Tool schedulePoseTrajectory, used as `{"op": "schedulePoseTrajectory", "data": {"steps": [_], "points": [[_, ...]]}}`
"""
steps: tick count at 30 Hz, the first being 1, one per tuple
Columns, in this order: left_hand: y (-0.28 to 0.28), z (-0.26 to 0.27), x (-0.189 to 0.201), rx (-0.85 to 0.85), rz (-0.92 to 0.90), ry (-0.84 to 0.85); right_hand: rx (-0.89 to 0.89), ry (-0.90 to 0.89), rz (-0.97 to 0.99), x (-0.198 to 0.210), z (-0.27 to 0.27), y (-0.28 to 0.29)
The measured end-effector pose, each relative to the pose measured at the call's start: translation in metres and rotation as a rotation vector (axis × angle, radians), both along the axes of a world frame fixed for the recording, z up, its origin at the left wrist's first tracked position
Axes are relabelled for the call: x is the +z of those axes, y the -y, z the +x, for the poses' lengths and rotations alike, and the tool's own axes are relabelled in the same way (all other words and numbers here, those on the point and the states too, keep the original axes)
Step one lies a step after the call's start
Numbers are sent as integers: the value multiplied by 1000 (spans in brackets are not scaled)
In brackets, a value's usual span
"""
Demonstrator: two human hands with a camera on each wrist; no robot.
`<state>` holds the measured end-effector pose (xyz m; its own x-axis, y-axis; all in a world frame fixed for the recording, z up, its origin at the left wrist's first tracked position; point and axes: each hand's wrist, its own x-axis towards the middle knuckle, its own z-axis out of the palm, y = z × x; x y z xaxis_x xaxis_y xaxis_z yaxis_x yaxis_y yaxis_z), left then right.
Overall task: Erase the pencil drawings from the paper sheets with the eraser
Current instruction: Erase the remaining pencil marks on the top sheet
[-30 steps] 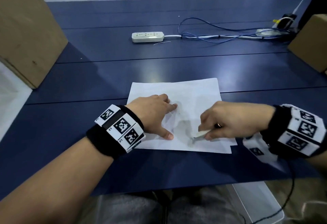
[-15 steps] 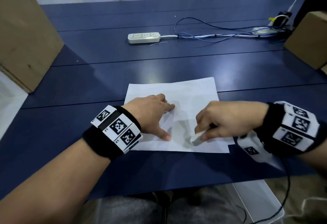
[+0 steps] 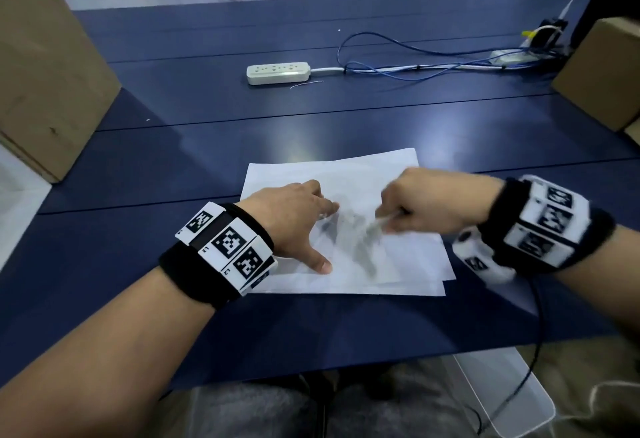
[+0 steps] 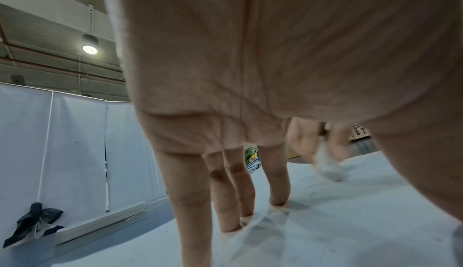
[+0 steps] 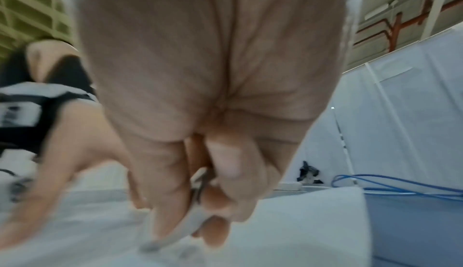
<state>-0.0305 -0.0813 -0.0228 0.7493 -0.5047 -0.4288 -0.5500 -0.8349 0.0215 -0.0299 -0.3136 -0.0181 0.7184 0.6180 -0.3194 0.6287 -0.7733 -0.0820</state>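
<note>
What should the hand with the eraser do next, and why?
Probably rub the eraser back toward the person across the grey smudge, because pencil marks still show on the top paper sheet. The right hand pinches the eraser at the far end of the smudge, while the left hand presses its straight fingers on the sheet, holding it flat.

Bare forearms, no sleeves. Black fabric wristband (image 3: pixel 194 273) on left wrist, carrying a white block (image 3: pixel 227 247) printed with square black-and-white tracking markers. Matching black band (image 3: pixel 502 219) and white marker block (image 3: pixel 540 226) on right wrist, blurred. Thin black cable (image 3: pixel 519 382) trailing down from it. Grey fuzzy trousers (image 3: pixel 249 410) over lap.
</note>
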Motion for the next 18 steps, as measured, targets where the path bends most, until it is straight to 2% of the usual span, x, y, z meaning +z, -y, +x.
{"op": "schedulePoseTrajectory", "data": {"steps": [2, 4, 6, 8, 10, 15, 16, 18], "points": [[0, -1, 1, 8, -10, -3, -146, 86, -24, 0, 19, 4], [-1, -2, 1, 17, -19, -5, -134, 129, -21, -3, 17, 8], [-1, -1, 0, 22, -20, -5, 0, 52, 34, -2, -5, 6], [-1, 0, -1, 13, -17, -3, 138, -115, 100, 0, -28, 4], [1, 1, 1, 7, -12, -6, 114, -201, 110, -2, -29, 3], [3, 1, 3, 6, -13, -16, -178, 142, 8, -3, 18, 11], [3, 1, 3, 6, -14, -10, -175, 159, 10, -4, 18, 13], [2, 2, 0, 9, -19, 8, -54, 80, 40, -4, 3, 12]]}}
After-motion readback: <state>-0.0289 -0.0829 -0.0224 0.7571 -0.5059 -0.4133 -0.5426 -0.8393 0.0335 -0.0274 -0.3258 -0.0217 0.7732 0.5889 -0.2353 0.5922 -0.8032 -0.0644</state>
